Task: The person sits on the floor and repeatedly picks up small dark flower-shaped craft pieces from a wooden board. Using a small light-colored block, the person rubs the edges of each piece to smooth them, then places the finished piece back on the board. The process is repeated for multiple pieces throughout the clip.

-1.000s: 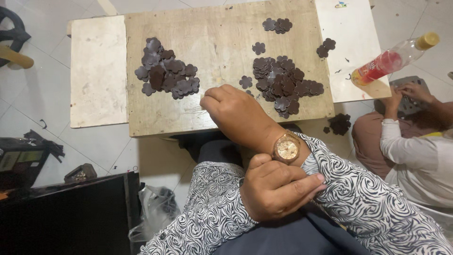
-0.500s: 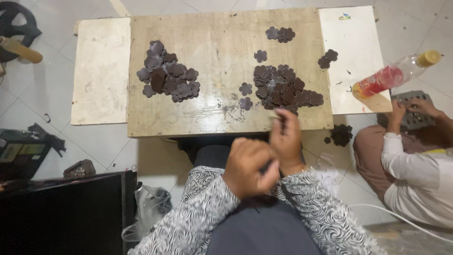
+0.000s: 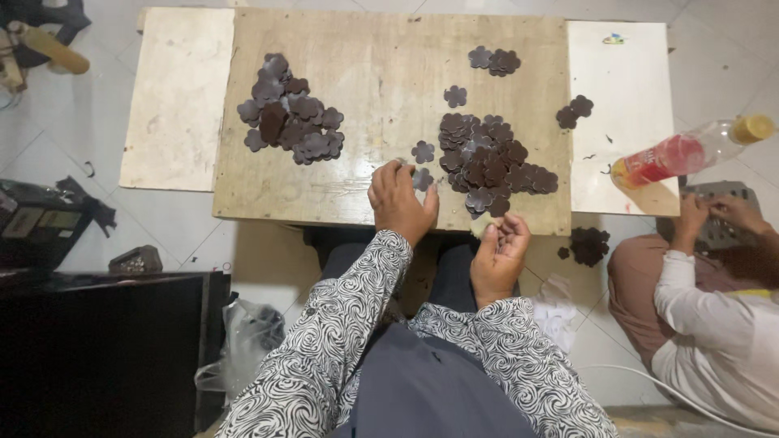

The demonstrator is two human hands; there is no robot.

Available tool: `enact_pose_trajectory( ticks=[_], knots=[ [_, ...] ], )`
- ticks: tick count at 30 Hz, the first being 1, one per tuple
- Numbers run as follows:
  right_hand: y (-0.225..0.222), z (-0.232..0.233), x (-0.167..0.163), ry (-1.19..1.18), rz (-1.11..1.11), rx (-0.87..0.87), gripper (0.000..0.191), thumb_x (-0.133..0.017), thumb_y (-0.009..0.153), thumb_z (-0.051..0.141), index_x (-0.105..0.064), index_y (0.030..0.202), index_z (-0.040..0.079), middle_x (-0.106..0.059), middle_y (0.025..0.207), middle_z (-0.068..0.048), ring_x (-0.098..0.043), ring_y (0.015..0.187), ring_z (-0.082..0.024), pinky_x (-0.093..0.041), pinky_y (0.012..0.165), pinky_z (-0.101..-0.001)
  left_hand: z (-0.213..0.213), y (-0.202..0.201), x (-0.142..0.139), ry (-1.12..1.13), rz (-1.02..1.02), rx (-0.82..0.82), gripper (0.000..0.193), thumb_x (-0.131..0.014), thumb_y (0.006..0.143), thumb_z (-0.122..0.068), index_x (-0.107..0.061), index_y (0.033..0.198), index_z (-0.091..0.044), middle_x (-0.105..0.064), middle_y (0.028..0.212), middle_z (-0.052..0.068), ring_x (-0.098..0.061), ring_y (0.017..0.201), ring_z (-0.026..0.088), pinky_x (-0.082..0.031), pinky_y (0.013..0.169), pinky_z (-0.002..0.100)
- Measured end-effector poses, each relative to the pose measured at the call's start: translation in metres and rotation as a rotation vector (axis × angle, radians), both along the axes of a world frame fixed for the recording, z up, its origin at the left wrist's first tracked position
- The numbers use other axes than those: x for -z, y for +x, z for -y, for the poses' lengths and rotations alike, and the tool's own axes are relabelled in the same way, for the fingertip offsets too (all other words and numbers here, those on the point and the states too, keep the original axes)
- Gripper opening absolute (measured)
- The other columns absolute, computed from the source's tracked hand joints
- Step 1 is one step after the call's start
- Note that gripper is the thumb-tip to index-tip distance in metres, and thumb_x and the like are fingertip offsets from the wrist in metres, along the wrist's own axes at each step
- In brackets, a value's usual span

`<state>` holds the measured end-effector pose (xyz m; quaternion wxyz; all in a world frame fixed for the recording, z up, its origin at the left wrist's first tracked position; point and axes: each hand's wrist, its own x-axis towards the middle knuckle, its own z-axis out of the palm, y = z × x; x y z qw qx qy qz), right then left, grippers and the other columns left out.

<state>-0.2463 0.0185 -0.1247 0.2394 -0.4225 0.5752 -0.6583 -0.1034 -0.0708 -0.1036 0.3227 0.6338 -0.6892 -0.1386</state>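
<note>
My left hand [image 3: 400, 199] lies palm down on the wooden board [image 3: 357, 81], its fingertips pinched on a dark brown flower-shaped piece [image 3: 421, 178]. Just right of it spreads a big heap of the same flower pieces [image 3: 487, 158]. A second heap [image 3: 288, 122] lies at the board's left. My right hand [image 3: 499, 258] hovers at the board's front edge below the big heap, its fingers curled around a small pale bit [image 3: 484, 228].
Loose flower pieces [image 3: 495, 59] lie at the back, more on the white side board [image 3: 574, 109] and on the floor [image 3: 588, 243]. A plastic bottle [image 3: 690, 154] lies at right. Another person [image 3: 714, 300] sits there handling a grey object. A black box [image 3: 97, 349] stands at left.
My hands, together over my lap earlier, have parted. The left reached forward onto the board to a flower piece; the right dropped back to the front edge.
</note>
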Motion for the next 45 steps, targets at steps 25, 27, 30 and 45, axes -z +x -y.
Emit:
enact_pose_trajectory(
  ticks=[25, 27, 30, 45],
  knots=[
    [0.012, 0.000, -0.031, 0.008, -0.130, -0.020, 0.037, -0.057, 0.106, 0.007, -0.045, 0.140, -0.001, -0.060, 0.118, -0.011, -0.059, 0.102, -0.015, -0.051, 0.091, -0.0285, -0.001, -0.005, -0.017, -0.223, -0.016, 0.091, 0.044, -0.069, 0.088, -0.018, -0.057, 0.129, -0.011, -0.064, 0.114, 0.011, -0.055, 0.118, 0.032, -0.037, 0.107, 0.050],
    [0.015, -0.001, -0.037, 0.018, -0.215, 0.029, 0.035, -0.058, 0.104, 0.008, -0.048, 0.137, -0.001, -0.064, 0.116, -0.013, -0.063, 0.104, -0.018, -0.052, 0.092, -0.0308, -0.002, -0.004, -0.023, -0.208, -0.016, 0.086, 0.042, -0.068, 0.089, -0.018, -0.057, 0.129, -0.011, -0.064, 0.116, 0.011, -0.055, 0.119, 0.032, -0.036, 0.107, 0.050],
    [0.019, 0.000, -0.046, 0.025, -0.311, 0.095, 0.035, -0.060, 0.101, 0.010, -0.052, 0.133, -0.001, -0.068, 0.112, -0.015, -0.067, 0.102, -0.022, -0.054, 0.090, -0.0342, -0.001, -0.002, -0.032, -0.191, -0.073, 0.105, 0.043, -0.069, 0.086, -0.017, -0.057, 0.127, -0.010, -0.064, 0.116, 0.013, -0.054, 0.119, 0.034, -0.034, 0.107, 0.052],
    [-0.014, -0.016, -0.046, 0.148, -0.335, 0.174, 0.033, -0.057, 0.101, 0.013, -0.052, 0.132, 0.001, -0.070, 0.110, -0.017, -0.069, 0.099, -0.024, -0.055, 0.086, -0.0367, 0.001, 0.002, -0.044, -0.119, -0.046, 0.151, 0.045, -0.067, 0.088, -0.018, -0.053, 0.130, -0.006, -0.062, 0.120, 0.014, -0.051, 0.124, 0.032, -0.030, 0.111, 0.051]
  ],
)
